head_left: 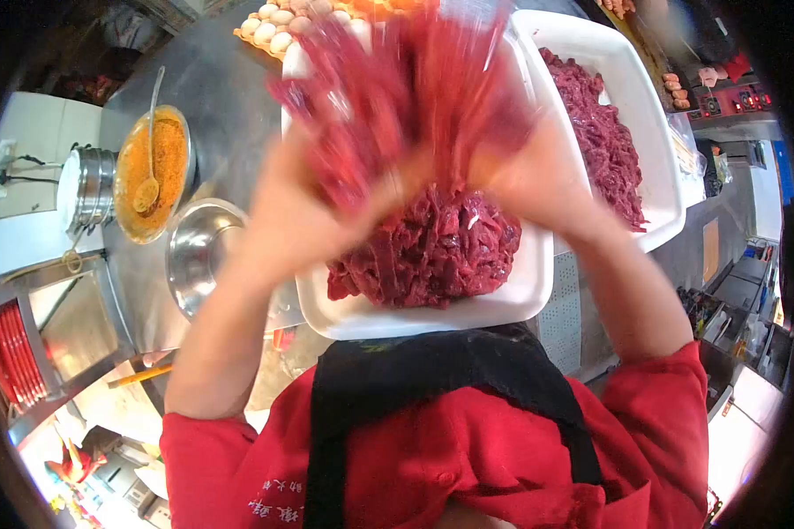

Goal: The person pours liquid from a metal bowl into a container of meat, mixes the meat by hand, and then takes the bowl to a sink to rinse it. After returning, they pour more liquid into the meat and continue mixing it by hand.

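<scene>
Both hands lift loads of dark red raw meat strips over a white tray (pixel 423 324). My left hand (pixel 304 198) is closed around a bunch of the strips, its fingers mostly covered by meat. My right hand (pixel 529 176) grips another bunch beside it. The raised meat strips (pixel 370 106) are smeared by motion and hide the tray's far part. Below the hands, a heap of the same strips (pixel 432 251) lies in the tray's near half.
A second white tray (pixel 666 189) with raw meat strips (pixel 595 132) stands at the right. To the left are a steel bowl (pixel 205 251) and a bowl of orange seasoning (pixel 172 145) with a ladle (pixel 146 194) in it. Eggs (pixel 269 31) sit at the far side.
</scene>
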Demonstrator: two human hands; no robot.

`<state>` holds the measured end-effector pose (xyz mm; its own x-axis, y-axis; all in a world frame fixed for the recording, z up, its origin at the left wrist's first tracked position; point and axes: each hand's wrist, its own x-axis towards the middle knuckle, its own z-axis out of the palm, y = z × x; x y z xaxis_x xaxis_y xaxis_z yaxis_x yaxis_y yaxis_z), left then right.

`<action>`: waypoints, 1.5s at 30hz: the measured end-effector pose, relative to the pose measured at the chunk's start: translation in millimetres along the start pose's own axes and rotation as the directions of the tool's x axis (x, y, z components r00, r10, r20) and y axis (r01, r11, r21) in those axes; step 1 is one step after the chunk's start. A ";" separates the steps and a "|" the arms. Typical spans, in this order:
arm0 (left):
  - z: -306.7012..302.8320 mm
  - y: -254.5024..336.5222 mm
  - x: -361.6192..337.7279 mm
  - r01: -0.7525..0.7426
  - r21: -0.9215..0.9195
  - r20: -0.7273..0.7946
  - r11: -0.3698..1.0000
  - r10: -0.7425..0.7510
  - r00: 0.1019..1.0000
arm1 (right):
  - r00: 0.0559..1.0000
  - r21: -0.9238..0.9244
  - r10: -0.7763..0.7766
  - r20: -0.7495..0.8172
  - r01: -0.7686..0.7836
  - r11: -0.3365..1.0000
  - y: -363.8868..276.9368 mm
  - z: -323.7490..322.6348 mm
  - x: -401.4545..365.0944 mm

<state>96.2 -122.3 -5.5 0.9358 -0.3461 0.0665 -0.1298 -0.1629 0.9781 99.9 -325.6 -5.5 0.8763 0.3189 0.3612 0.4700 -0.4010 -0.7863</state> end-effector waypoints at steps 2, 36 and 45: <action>5.7 -46.9 -20.5 -0.220 0.634 0.295 0.741 0.031 0.955 | 0.883 -0.444 0.263 0.388 -0.071 0.893 41.7 17.1 -59.0; 32.9 -84.8 -39.0 0.510 -0.623 0.105 0.593 -0.582 0.806 | 0.570 0.476 0.764 0.301 -0.784 0.398 62.3 38.8 -83.0; 36.2 -69.2 23.0 0.561 -0.769 0.289 0.307 -0.616 0.733 | 0.535 0.780 0.700 0.473 -0.624 -0.050 50.2 43.0 -26.1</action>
<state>114.8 -152.4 -78.8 0.6710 -0.4209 -0.6104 0.7373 0.4661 0.4891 96.1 -317.2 -76.0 0.7477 0.2966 -0.5941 -0.6530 0.4903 -0.5772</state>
